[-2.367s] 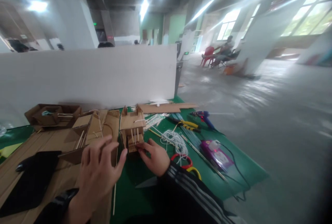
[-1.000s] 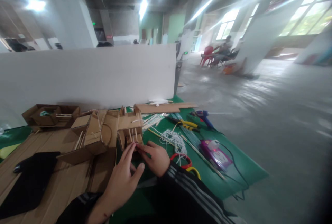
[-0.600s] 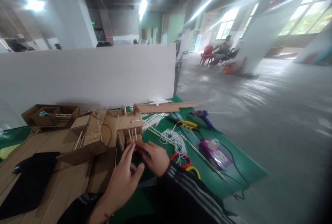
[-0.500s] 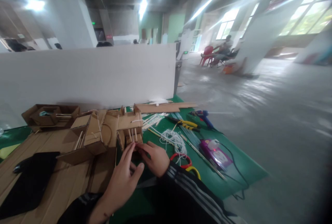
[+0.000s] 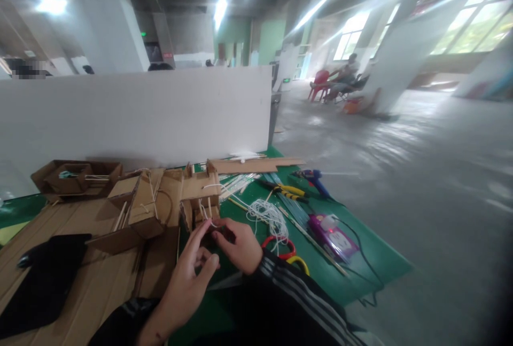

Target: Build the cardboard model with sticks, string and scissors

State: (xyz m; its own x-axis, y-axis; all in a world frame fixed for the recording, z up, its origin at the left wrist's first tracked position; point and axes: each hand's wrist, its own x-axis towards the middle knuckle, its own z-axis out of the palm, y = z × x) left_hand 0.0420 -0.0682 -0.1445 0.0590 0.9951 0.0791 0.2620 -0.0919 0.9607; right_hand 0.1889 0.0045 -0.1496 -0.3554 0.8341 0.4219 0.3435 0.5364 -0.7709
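Note:
A small cardboard box (image 5: 188, 216) with its front open holds thin wooden sticks (image 5: 209, 207), and both my hands are at its front edge. A white string (image 5: 202, 210) loops down inside the box towards my fingertips. My right hand (image 5: 240, 243) is closed in a pinch on the string at the box's lower right. My left hand (image 5: 191, 276) has its index finger stretched up to the string and its thumb held apart; the other fingers are partly bent. Another length of white cord (image 5: 212, 186) lies over the box top. My right fingers partly hide the box's lower front.
Right of my hands, the green table (image 5: 372, 268) bears tangled white cord (image 5: 266, 215), red-handled scissors (image 5: 285, 250), yellow-black pliers (image 5: 290, 192), a blue glue gun (image 5: 316, 179) and a purple power strip (image 5: 332, 236). Leftward are cardboard structures (image 5: 146, 209) and a black tablet-like slab (image 5: 48, 287). A white partition (image 5: 140, 116) stands behind.
A loop of white string now shows inside the box above my fingertips. My left fingers have bent a little more, and my right hand has shifted slightly with its pinch.

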